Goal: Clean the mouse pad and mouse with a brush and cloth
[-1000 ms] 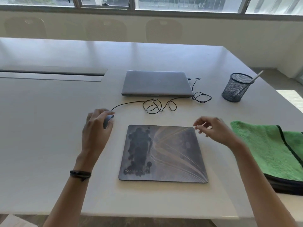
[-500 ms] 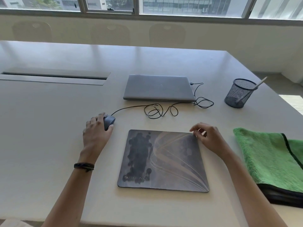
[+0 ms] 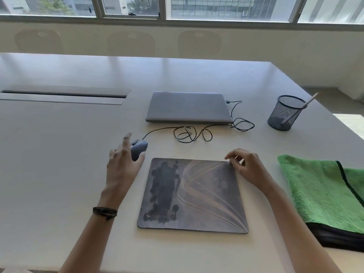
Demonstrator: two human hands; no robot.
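A grey patterned mouse pad (image 3: 193,196) lies flat on the pale table (image 3: 59,164) in front of me. A dark wired mouse (image 3: 140,147) sits just beyond its far left corner. My left hand (image 3: 121,168) hovers over the mouse's left side, fingers spread and raised, with only the thumb tip against the mouse. My right hand (image 3: 249,167) is curled at the pad's far right corner, fingertips pinching its edge. A folded green cloth (image 3: 319,190) lies to the right. A pale handle (image 3: 310,99), possibly the brush, sticks out of a black mesh cup (image 3: 284,113).
A shut grey laptop (image 3: 188,107) lies beyond the pad, and the mouse's black cable (image 3: 192,133) loops in front of it. A long cable slot (image 3: 65,94) is set into the table at far left. Something black (image 3: 338,238) lies under the cloth at the table's right edge.
My left hand has lifted its fingers off the mouse, which now shows. My right hand came down from above the table to the pad's far right corner.
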